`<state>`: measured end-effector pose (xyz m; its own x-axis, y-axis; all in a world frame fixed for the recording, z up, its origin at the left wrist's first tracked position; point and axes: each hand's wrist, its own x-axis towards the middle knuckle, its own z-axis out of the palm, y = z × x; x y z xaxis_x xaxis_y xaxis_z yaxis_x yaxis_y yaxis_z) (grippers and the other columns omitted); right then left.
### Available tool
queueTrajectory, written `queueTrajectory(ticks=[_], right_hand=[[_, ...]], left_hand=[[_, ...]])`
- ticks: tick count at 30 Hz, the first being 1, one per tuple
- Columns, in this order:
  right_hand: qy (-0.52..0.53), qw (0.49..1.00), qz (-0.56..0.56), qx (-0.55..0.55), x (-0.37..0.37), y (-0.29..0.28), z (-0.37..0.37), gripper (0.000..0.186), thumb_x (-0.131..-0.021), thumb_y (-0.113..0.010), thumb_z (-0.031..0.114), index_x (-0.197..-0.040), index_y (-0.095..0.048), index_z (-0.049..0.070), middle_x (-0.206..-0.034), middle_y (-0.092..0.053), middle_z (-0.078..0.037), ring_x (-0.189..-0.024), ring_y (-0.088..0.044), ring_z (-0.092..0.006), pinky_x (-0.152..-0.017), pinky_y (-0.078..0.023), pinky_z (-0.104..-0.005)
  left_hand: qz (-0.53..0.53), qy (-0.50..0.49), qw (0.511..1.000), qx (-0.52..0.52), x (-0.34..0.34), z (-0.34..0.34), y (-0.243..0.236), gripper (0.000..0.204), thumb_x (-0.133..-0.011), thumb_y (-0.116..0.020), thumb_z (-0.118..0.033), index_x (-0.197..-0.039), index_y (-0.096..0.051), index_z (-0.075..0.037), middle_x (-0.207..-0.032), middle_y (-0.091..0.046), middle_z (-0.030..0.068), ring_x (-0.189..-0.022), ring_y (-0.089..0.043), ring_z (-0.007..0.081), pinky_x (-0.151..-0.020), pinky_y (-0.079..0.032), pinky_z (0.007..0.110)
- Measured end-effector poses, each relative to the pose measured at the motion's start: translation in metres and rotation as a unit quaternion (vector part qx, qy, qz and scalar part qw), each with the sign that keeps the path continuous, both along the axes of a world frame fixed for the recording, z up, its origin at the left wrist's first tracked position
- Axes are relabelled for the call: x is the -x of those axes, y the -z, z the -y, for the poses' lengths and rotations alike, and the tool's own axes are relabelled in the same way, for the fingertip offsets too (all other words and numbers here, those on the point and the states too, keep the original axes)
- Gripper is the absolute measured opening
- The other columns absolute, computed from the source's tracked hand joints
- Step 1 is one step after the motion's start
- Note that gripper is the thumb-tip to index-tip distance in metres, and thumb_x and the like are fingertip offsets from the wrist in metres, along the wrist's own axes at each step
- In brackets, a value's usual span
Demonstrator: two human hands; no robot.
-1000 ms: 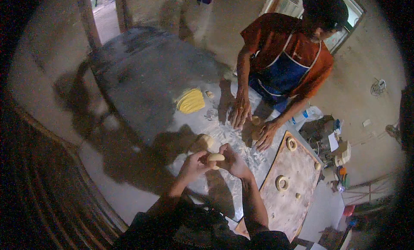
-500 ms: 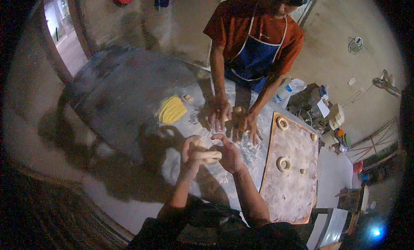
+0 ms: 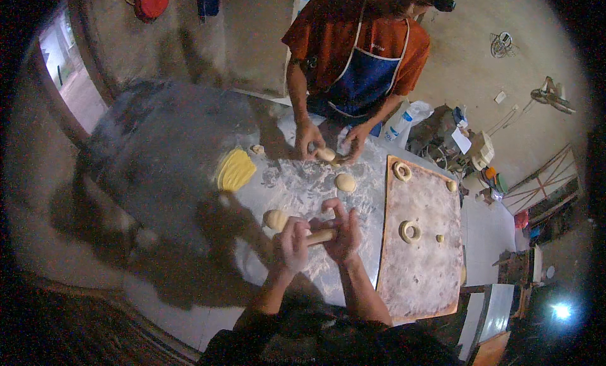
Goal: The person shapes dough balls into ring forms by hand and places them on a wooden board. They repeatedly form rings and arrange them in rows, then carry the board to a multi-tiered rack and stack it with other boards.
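Between my left hand (image 3: 291,246) and my right hand (image 3: 344,240) is a short pale dough roll (image 3: 319,237), with both sets of curled fingers on it. My right index finger is lifted and bent. A dough ball (image 3: 276,219) lies just beyond my left hand on the floured grey tabletop (image 3: 271,195); a rounded piece (image 3: 345,182) lies farther forward. Across the table, a co-worker's hands (image 3: 308,139) cup another ball (image 3: 326,154). To the right, a floured board (image 3: 416,277) carries dough rings (image 3: 410,231) and small balls (image 3: 452,185).
A yellow ridged mass (image 3: 235,169) lies at middle left. The co-worker in apron (image 3: 358,82) stands at the far edge. Cluttered containers and a plastic bag (image 3: 404,123) sit at back right. A doorway (image 3: 69,69) is at left; a bright lamp (image 3: 560,311) glows at lower right.
My hands have lowered and spread slightly, with the dough now a horizontal roll. The co-worker's hands have drawn back around a ball, exposing a rounded piece. The view has shifted.
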<state>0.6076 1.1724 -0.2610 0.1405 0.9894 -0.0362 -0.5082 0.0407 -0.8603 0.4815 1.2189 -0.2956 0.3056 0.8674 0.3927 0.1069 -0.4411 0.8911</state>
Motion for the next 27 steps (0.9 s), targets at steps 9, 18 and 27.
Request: queueTrajectory(ticks=[9,18,27], right_hand=[[0.043,0.98,0.193,0.008,-0.024,-0.009,0.023,0.048,-0.095,-0.047,0.05,-0.125,-0.04,0.013,-0.074,-0.059,-0.008,-0.061,-0.055,-0.0173,-0.057,-0.045,-0.0284],[0.07,0.99,0.065,-0.103,-0.066,-0.017,0.064,0.057,-0.095,-0.04,0.058,-0.126,-0.038,0.011,-0.06,-0.053,-0.005,-0.048,-0.046,-0.0136,-0.052,-0.04,-0.0273],[0.14,0.979,-0.073,-0.128,-0.143,-0.005,0.136,0.06,-0.091,-0.05,0.029,-0.143,-0.029,0.007,-0.07,-0.061,-0.009,-0.069,-0.06,-0.0165,-0.061,-0.046,-0.0285]], left_hand=[[0.041,0.098,0.992,0.075,-0.04,0.009,-0.008,0.024,-0.102,-0.045,-0.023,-0.105,-0.055,-0.002,-0.087,-0.065,0.0169,-0.074,-0.066,0.0336,-0.062,-0.051,0.04],[0.048,0.135,0.985,0.093,-0.079,0.044,-0.038,0.026,-0.104,-0.037,-0.024,-0.105,-0.054,-0.004,-0.092,-0.064,0.0156,-0.077,-0.066,0.0359,-0.065,-0.05,0.041],[-0.055,0.164,0.984,0.047,-0.154,0.099,-0.028,0.032,-0.104,-0.036,-0.025,-0.108,-0.06,-0.004,-0.099,-0.067,0.0202,-0.085,-0.067,0.0419,-0.07,-0.051,0.042]])
